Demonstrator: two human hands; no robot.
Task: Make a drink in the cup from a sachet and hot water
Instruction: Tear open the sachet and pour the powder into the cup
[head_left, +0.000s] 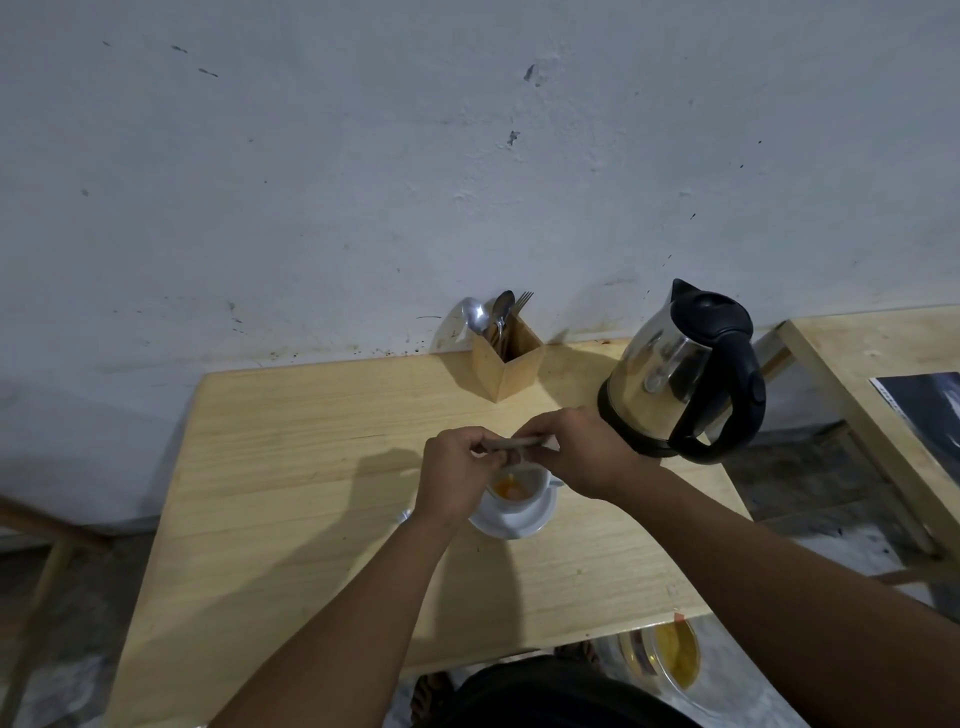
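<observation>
A white cup (524, 491) stands on a white saucer (514, 522) in the middle of the wooden table (291, 467); orange powder lies in its bottom. Directly above the cup, my left hand (457, 473) and my right hand (576, 452) both pinch a thin sachet (519, 442), held flat and edge-on between them. My left hand hides the cup's left side. A steel kettle (675, 374) with a black handle and lid stands at the back right of the table, close to my right wrist.
A wooden cutlery holder (506, 364) with spoons and a fork stands against the wall behind the cup. A second wooden table (883, 353) is at the right. A clear container with yellow contents (672, 654) sits on the floor below the table's front edge.
</observation>
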